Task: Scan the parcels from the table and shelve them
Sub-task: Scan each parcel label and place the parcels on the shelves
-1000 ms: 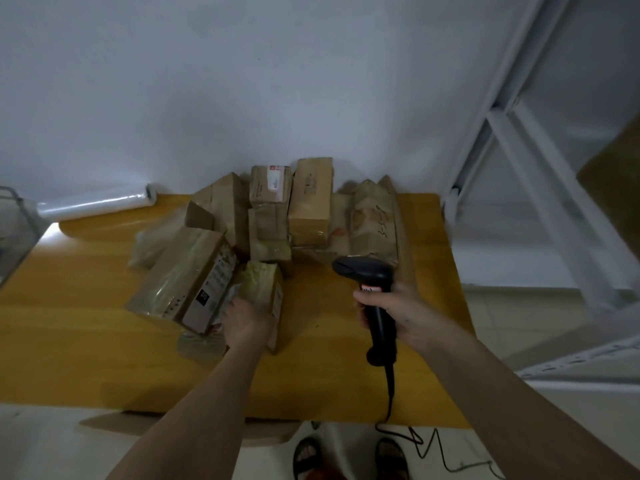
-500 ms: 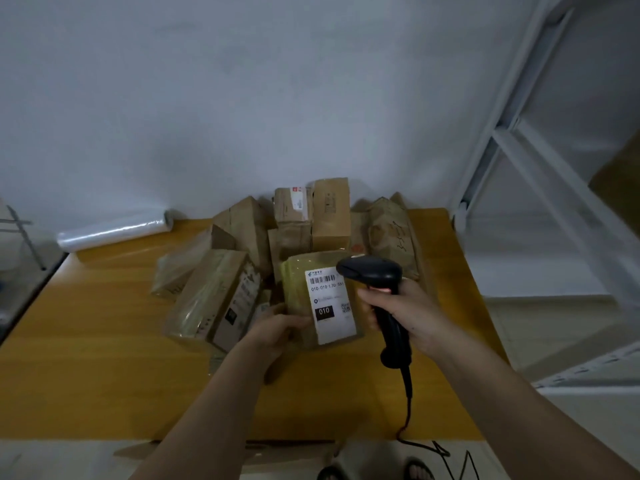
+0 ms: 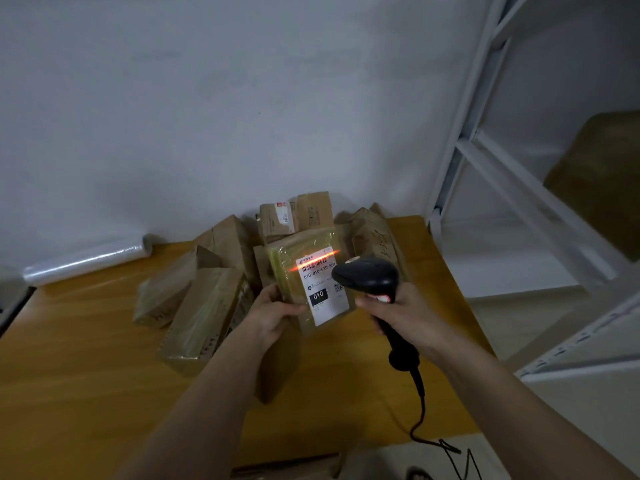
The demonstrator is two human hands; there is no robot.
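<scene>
My left hand (image 3: 272, 315) grips a small tape-wrapped cardboard parcel (image 3: 294, 261) by its lower left edge and holds it upright above the wooden table (image 3: 86, 358). Its white label faces me, marked 010. My right hand (image 3: 398, 311) grips the handle of a black barcode scanner (image 3: 369, 275) just right of the parcel. A red scan line lies across the barcode at the top of the label. A pile of several brown parcels (image 3: 207, 306) sits behind and to the left on the table.
A roll of clear stretch film (image 3: 86, 259) lies at the table's back left by the wall. A white metal shelf rack (image 3: 519, 188) stands to the right, with a brown box (image 3: 602, 181) on it. The scanner's cable (image 3: 420, 410) hangs over the table's front edge.
My left hand has lifted the parcel off the table and turned its label toward me. The scanner has moved up close to the label, and its red line now lies on the barcode.
</scene>
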